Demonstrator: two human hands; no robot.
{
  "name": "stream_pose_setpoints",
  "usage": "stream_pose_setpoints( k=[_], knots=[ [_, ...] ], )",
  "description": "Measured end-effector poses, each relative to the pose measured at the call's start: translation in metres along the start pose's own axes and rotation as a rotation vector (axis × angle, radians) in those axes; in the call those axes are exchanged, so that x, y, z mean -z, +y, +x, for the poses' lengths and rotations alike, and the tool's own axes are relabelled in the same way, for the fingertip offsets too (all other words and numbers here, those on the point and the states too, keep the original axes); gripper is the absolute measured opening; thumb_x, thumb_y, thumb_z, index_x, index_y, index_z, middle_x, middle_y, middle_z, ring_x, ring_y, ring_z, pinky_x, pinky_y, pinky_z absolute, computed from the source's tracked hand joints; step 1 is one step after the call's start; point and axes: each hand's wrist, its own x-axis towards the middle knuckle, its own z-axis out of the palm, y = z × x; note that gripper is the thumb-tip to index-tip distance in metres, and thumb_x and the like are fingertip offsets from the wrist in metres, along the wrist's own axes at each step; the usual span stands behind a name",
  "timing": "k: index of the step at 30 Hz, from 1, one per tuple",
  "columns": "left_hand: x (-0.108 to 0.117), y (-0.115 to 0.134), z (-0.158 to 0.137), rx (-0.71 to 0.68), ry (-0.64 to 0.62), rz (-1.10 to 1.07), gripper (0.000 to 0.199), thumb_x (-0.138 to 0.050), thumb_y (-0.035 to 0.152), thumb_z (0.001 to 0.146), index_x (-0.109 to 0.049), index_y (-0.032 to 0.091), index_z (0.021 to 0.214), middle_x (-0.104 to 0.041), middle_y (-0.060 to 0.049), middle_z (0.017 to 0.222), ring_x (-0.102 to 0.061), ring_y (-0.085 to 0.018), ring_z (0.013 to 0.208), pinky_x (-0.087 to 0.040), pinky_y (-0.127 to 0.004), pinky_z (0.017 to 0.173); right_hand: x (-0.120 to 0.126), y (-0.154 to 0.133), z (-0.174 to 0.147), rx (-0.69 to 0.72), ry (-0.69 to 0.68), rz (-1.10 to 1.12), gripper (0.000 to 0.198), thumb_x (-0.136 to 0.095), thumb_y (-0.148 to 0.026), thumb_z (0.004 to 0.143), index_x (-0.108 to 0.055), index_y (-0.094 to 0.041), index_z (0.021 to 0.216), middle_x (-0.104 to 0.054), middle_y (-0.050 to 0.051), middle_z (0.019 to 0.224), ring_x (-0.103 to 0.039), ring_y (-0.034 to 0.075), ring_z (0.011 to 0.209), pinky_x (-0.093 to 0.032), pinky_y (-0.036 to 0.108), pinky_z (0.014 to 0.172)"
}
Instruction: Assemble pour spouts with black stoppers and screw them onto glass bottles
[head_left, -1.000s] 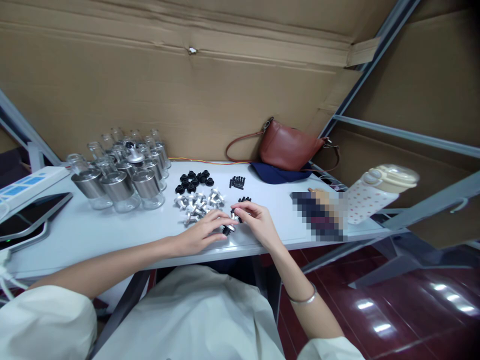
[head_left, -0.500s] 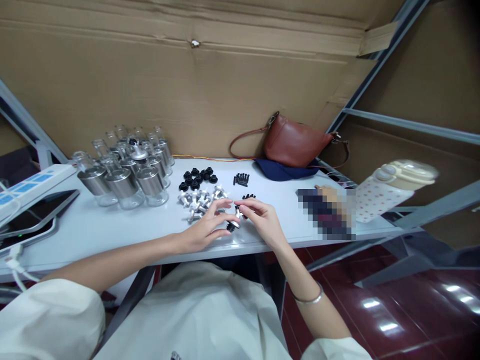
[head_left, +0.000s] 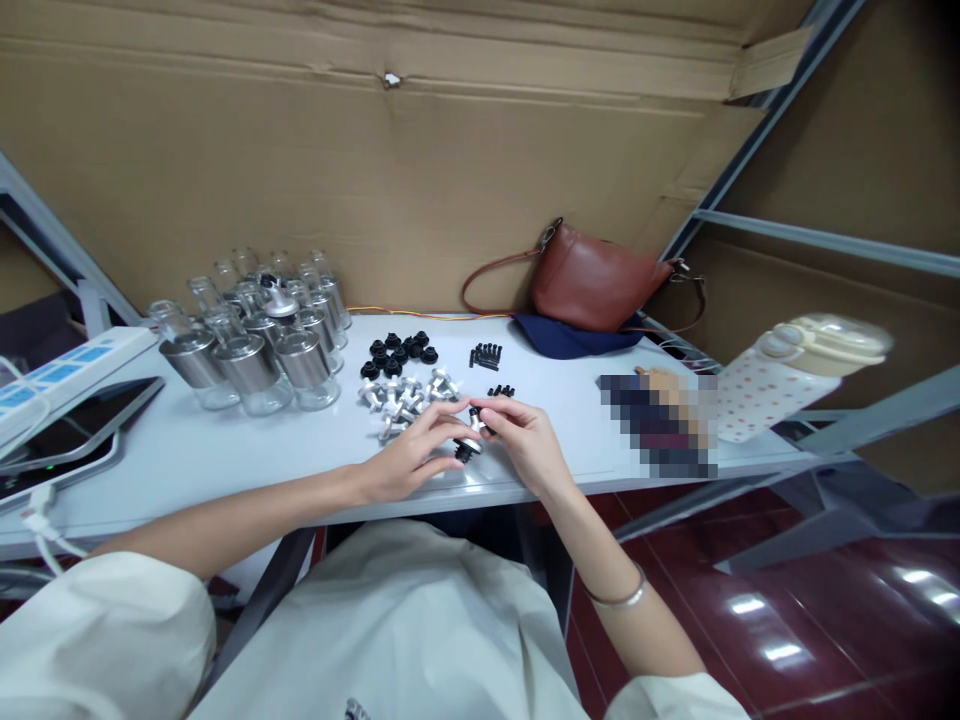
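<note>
Near the front edge of the table, my left hand (head_left: 412, 458) is closed around a pour spout (head_left: 466, 449) with a silver body and a ribbed black stopper pointing down. My right hand (head_left: 531, 446) pinches the black tip at its upper end, with the fingertips of both hands nearly meeting there. Just behind the hands lies a pile of silver spout tops (head_left: 405, 398). Beyond them is a group of black stoppers (head_left: 393, 354). Small black tubes (head_left: 489, 356) are laid out to the right, and shorter black pieces (head_left: 502, 391) lie nearer my right hand.
Glass bottles with metal sleeves (head_left: 251, 370) crowd the left, one topped with a spout. A power strip (head_left: 67, 370) and a tablet (head_left: 90, 425) are further left. A brown bag (head_left: 592, 280) on dark blue cloth (head_left: 559, 340) and a dotted bottle (head_left: 780, 385) stand right.
Both hands stay nearly in place on the pour spout, the right fingers still at its tip. The whole view has shifted slightly.
</note>
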Motion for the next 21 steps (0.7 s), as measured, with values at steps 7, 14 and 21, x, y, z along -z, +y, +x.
stream_pose_setpoints(
  k=[7,14,21],
  knots=[
    [0.001,0.001,0.0,-0.022,0.018,0.008,0.029,-0.051,0.032,0.091,-0.055,0.024,0.118,-0.039,-0.012,0.135,-0.053,-0.023,0.113,-0.042,-0.043,0.103,-0.004,0.0,0.001,-0.113,0.059,0.115,0.026,-0.083,-0.04,0.056,-0.07,-0.019,0.066,-0.066,0.001,0.069,-0.052,0.012,0.057,-0.044,0.026,0.056],
    [0.004,-0.001,-0.001,-0.005,0.177,0.132,0.032,-0.051,0.039,0.09,-0.055,0.022,0.117,-0.043,-0.011,0.12,-0.043,-0.026,0.121,-0.037,-0.046,0.106,-0.01,0.001,-0.006,0.063,-0.053,-0.054,0.039,-0.076,-0.044,0.066,-0.073,-0.025,0.1,-0.063,0.002,0.086,-0.057,0.015,0.073,-0.05,0.031,0.073],
    [0.003,-0.003,-0.004,-0.053,0.203,0.203,0.035,-0.048,0.043,0.091,-0.053,0.023,0.118,-0.041,-0.011,0.119,-0.042,-0.026,0.119,-0.039,-0.046,0.104,-0.017,-0.003,-0.012,0.07,-0.051,-0.023,0.047,-0.082,-0.028,0.057,-0.073,-0.028,0.102,-0.058,-0.002,0.078,-0.055,0.014,0.073,-0.049,0.031,0.073]
  ],
)
